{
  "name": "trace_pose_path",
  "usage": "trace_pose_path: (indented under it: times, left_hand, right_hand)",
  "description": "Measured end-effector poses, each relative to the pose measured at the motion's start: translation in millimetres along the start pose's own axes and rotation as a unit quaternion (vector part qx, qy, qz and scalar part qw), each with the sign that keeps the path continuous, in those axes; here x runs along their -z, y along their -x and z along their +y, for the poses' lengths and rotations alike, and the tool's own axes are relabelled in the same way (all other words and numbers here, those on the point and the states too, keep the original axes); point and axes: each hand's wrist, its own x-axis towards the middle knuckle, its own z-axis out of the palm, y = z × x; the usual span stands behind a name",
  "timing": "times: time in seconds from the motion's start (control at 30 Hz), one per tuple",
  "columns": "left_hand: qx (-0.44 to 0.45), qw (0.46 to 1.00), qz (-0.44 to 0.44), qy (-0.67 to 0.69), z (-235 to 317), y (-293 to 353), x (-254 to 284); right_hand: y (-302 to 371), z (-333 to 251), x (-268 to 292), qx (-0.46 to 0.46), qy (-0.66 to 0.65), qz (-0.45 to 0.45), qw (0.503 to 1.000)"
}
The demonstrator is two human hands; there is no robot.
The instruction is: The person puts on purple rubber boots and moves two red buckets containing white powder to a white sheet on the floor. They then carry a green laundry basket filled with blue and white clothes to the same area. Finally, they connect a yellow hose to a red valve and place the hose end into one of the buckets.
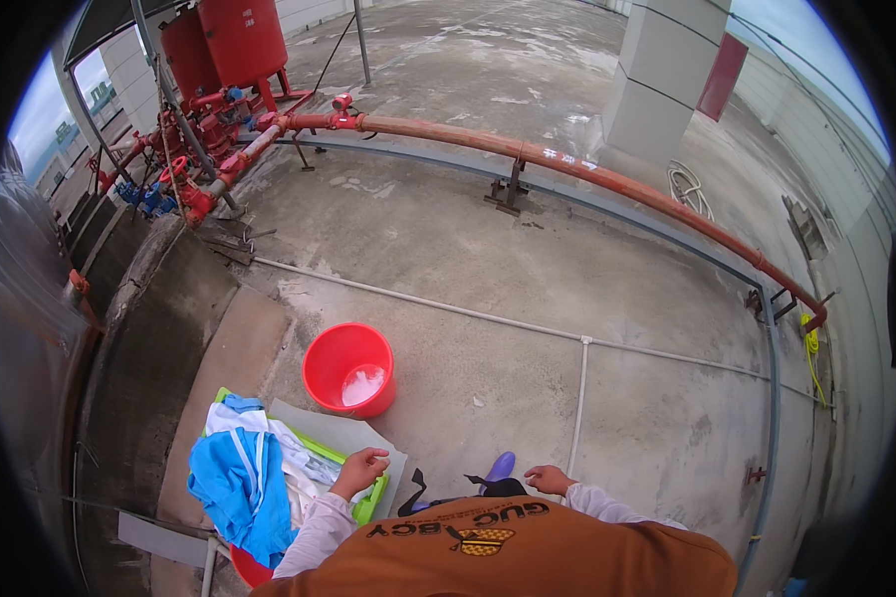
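My left hand [361, 473] hovers by the right edge of a green-rimmed tray [318, 447], its fingers loosely curled, slightly apart and holding nothing visible. My right hand [549, 480] is in the air in front of the apron [567, 542], with fingers partly bent, apart and no object between them. On the tray lie white cloths [299, 460] and a bright blue cloth [239, 483] with white strips, spilling over its near left side. Beyond it a red bucket [321, 370] stands on the concrete, with something whitish at its bottom.
A purple boot [501, 468] shows between my hands. Thin white pipes [448, 311] cross the floor. Farther off run a thick red pipe [448, 129], with red tanks [241, 45] at far left and a pillar [659, 90] at right. Another red container [249, 569] peeks out below the blue cloth.
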Motion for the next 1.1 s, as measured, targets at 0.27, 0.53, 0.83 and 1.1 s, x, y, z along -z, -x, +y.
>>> trace_pose_path:
  times: [0.27,0.53,0.83,1.1]
  left_hand:
    - [-0.051,0.992,-0.106,-0.052,144,-64,-110]
    - [-0.034,0.957,-0.265,-0.111,172,-145,-196]
    - [0.208,0.931,-0.204,-0.221,114,-273,-152]
    - [0.166,0.941,-0.24,-0.173,197,-346,-185]
  right_hand:
    - [-19,107,75,-0.048,-0.192,0.134,0.971]
    - [-10,252,74,-0.014,-0.354,0.299,0.886]
    - [40,294,-33,-0.116,-0.367,0.337,0.859]
    - [52,181,24,-0.223,-0.478,0.384,0.757]
